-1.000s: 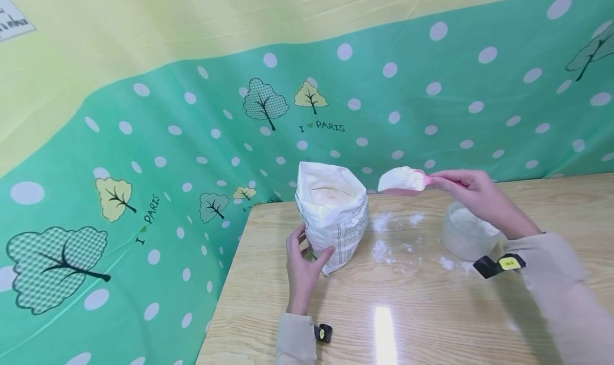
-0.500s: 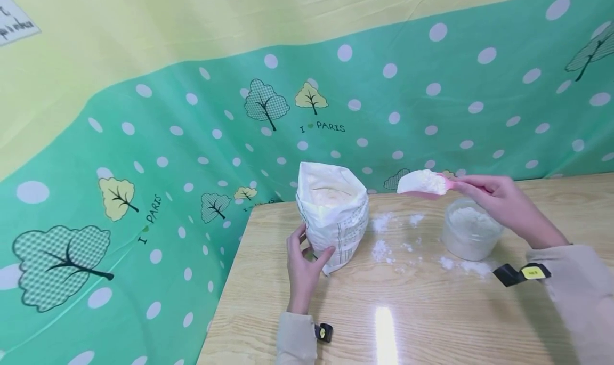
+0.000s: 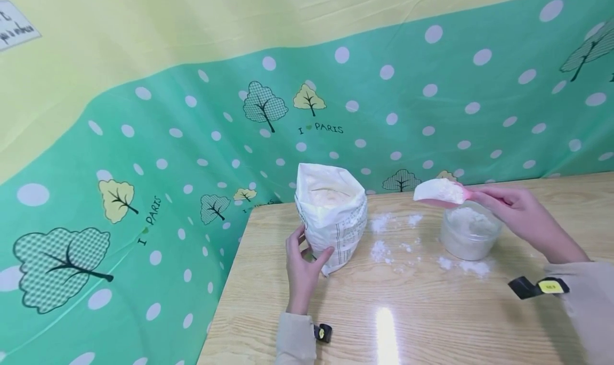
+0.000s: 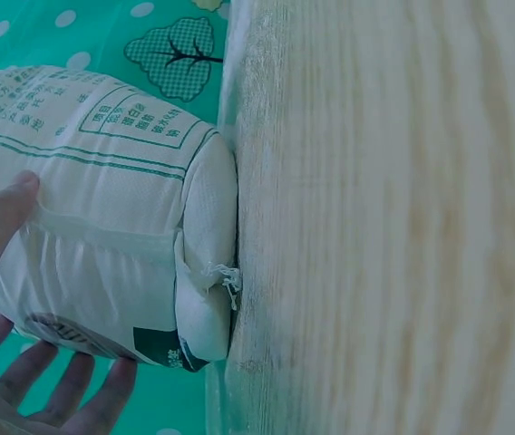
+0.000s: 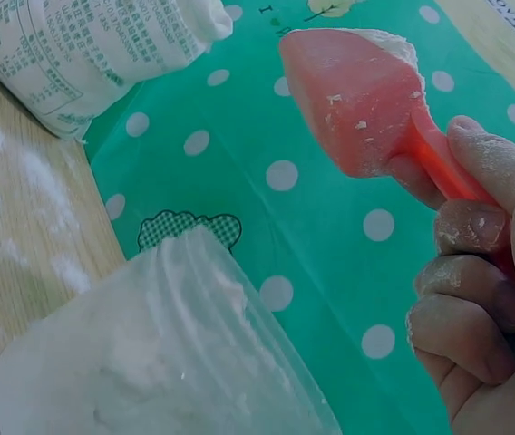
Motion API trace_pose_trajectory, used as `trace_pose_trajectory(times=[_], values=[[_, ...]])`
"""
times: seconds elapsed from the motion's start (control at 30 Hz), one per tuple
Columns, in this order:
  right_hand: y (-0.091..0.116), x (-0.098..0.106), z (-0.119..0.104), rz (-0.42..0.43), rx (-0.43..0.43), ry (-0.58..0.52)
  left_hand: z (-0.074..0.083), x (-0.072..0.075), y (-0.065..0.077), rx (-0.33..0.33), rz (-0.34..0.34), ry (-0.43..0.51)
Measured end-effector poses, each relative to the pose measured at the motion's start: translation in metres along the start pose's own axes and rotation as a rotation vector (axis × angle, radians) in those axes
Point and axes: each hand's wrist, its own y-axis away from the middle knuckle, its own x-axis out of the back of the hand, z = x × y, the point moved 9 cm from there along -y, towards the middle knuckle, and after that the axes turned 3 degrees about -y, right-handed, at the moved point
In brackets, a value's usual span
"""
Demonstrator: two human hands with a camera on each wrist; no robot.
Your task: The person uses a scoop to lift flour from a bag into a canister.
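A white flour bag (image 3: 336, 226) with printed text stands upright, its top gaping over pale powder. My left hand (image 3: 303, 266) holds its lower part, thumb on the front and fingers round the left side. In the left wrist view the thumb presses the cloth and the fingertips touch the printed side of the bag (image 4: 103, 208). My right hand (image 3: 518, 210) grips the handle of a pink scoop (image 3: 438, 194) heaped with white flour. The scoop is raised above the far rim of a clear round tub (image 3: 470, 234) that holds more flour. Powder dusts the right fingers (image 5: 461, 276).
Patches of spilled flour (image 3: 381, 250) lie on the wooden table (image 3: 364, 301) between bag and tub, with more by the tub's base. A green dotted curtain (image 3: 192, 141) hangs along the table's back and left edges.
My right hand has carried the loaded scoop to the right and slightly down, from beside the bag to over the tub. The left hand and bag have stayed in place.
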Motion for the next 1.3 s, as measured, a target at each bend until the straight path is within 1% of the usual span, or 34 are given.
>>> trace_pose_trajectory(times=[0.13, 0.3, 0.4, 0.5, 0.57, 0.73, 0.8, 0.93, 1.0, 1.07, 1.2, 1.3], values=[[0.006, 0.003, 0.012, 0.008, -0.046, 0.003, 0.0, 0.001, 0.0, -0.003, 0.005, -0.004], [0.011, 0.011, 0.027, 0.018, -0.107, 0.049, 0.0, 0.0, -0.001, 0.009, 0.002, -0.004], [0.014, 0.013, 0.029, 0.02, -0.108, 0.064, -0.001, -0.001, -0.001, 0.013, -0.003, 0.002], [0.018, 0.014, 0.027, 0.028, -0.087, 0.05, -0.002, -0.001, -0.001, 0.01, -0.007, 0.008], [0.022, 0.015, 0.028, 0.033, -0.089, 0.048, -0.002, -0.001, -0.001, 0.008, -0.008, 0.011], [0.032, 0.02, 0.031, 0.055, -0.097, 0.045, -0.002, -0.001, 0.0, 0.022, -0.015, -0.003], [0.034, 0.022, 0.032, 0.07, -0.084, 0.046, -0.002, -0.001, 0.0, 0.025, -0.017, -0.009], [0.039, 0.031, 0.041, 0.094, -0.108, 0.065, -0.002, -0.001, 0.0, 0.024, -0.018, -0.01], [0.041, 0.036, 0.046, 0.12, -0.117, 0.074, -0.003, -0.001, 0.0, 0.026, -0.022, -0.008], [0.043, 0.04, 0.049, 0.15, -0.104, 0.066, -0.003, -0.002, 0.0, 0.023, -0.023, -0.004], [0.045, 0.045, 0.043, 0.198, -0.012, 0.008, -0.003, -0.002, 0.0, 0.018, -0.02, 0.002], [0.046, 0.047, 0.037, 0.212, 0.025, 0.053, -0.003, -0.001, -0.001, 0.02, -0.018, -0.004]])
